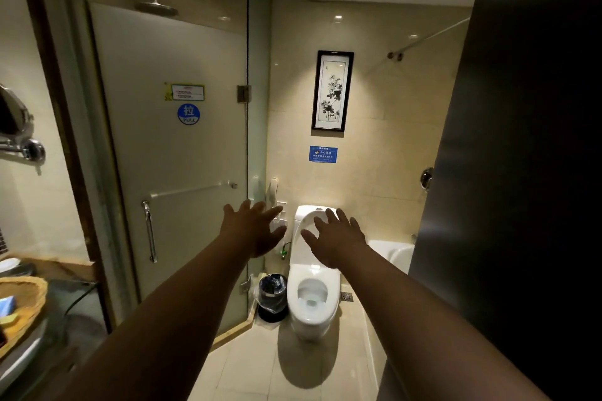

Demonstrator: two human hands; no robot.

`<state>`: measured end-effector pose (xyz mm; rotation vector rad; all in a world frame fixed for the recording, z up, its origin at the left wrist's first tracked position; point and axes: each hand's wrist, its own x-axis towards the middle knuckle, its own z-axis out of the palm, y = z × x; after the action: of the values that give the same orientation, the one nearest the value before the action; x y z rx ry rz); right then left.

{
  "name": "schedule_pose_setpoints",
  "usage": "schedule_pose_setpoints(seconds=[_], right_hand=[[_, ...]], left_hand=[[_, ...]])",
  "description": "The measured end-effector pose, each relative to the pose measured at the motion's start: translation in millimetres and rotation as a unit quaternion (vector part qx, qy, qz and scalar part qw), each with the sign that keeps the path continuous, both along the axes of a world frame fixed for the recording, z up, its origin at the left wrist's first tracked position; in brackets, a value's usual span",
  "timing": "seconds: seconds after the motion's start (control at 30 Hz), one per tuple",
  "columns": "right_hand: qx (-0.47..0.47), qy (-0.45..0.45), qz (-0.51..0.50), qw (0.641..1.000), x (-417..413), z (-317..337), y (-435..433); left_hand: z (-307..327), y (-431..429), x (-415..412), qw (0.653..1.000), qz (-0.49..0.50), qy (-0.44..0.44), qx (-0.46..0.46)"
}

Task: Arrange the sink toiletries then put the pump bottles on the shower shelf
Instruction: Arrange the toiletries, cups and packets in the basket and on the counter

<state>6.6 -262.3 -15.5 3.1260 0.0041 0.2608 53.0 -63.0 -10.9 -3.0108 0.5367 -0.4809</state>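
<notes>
Main risk from here: making for the shower empty-handed, faced away from the sink, with the toiletries (pixel 8 306) low at the far left edge in the wicker basket (pixel 31 291) and seemingly not yet arranged, so a step skipped. No pump bottles anywhere in view; perhaps on the counter beyond the left edge, hard to tell at that dim margin. Second risk: pushing on the frosted shower door (pixel 182 156), shut and marked PULL, shelf hidden behind it; safer by the door handle (pixel 149 231). Left hand (pixel 257 231) stretched forward in mid-air, fingers spread wide, gripping nothing, touching nothing. Right hand (pixel 335 241) likewise: flat, splayed, empty, hovering in line with the toilet (pixel 312 312).
</notes>
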Motion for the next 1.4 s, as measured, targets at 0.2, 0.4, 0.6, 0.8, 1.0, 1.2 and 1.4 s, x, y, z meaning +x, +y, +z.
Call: schedule_pose_setpoints(seconds=[0.2, 0.4, 0.6, 0.8, 1.0, 1.2, 1.4], right_hand=[[0.006, -0.019, 0.021, 1.000, 55, -16, 3], [0.034, -0.010, 0.015, 0.999, 128, -24, 12], [-0.005, 0.007, 0.002, 1.000, 214, -14, 10], [0.010, -0.015, 0.042, 0.999, 306, 2, 34], [0.017, 0.010, 0.087, 0.996, 387, -11, 76], [0.007, -0.010, 0.206, 0.978, 476, -11, 149], [0.005, 0.009, 0.370, 0.929, 549, -7, 265]], left_hand=[[-13, -14, 41, 1.000, 0.000, 0.017, -0.011], [-15, -13, 125, 1.000, 0.009, 0.020, -0.018], [-9, -11, 212, 1.000, -0.009, 0.013, 0.009], [-6, 12, 286, 1.000, 0.012, 0.005, 0.026], [-30, 62, 340, 0.982, 0.078, 0.021, 0.173], [-42, 134, 387, 0.968, 0.199, 0.060, 0.140], [-48, 242, 383, 0.930, 0.357, 0.080, 0.042]])
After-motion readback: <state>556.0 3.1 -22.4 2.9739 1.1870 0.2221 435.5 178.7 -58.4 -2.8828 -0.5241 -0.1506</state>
